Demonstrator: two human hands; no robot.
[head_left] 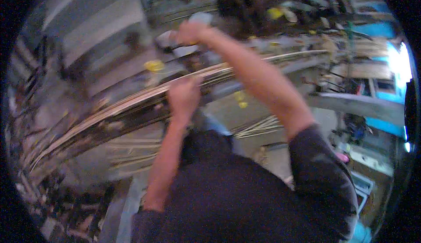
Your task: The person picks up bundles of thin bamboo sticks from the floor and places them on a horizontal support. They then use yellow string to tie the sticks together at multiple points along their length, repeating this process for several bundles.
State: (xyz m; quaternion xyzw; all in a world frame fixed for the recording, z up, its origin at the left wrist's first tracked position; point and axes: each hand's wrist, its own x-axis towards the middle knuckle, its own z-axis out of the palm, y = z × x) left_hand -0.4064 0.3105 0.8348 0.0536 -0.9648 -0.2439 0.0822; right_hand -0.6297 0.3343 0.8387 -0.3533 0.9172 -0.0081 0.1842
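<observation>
Stretching in a long bow across the head camera's view, a bundle of thin strips [131, 97] is lying along what seems to be a brownish workbench [112, 78], running from its left end toward its far right corner; the fisheye lens is probably exaggerating the curve. The left hand [183, 96] is curling its fingers at the strips' near side, around mid-length, apparently gripping them. The right hand [192, 33] is reaching past their far side, beside a pale grey object [201, 18]; blur is hiding whether it is holding anything. Judging by their slimness, the strips are likely light, springy and inclined to sag, so a mid-length hold with a second support is seeming wise. Their narrow, parallel faces are catching a faint sheen, wood or metal being impossible to tell. A crumpled yellow tangle [153, 66] is sitting beyond the strips; slender, straight sticks [258, 126] are lying fanned nearer the person.
</observation>
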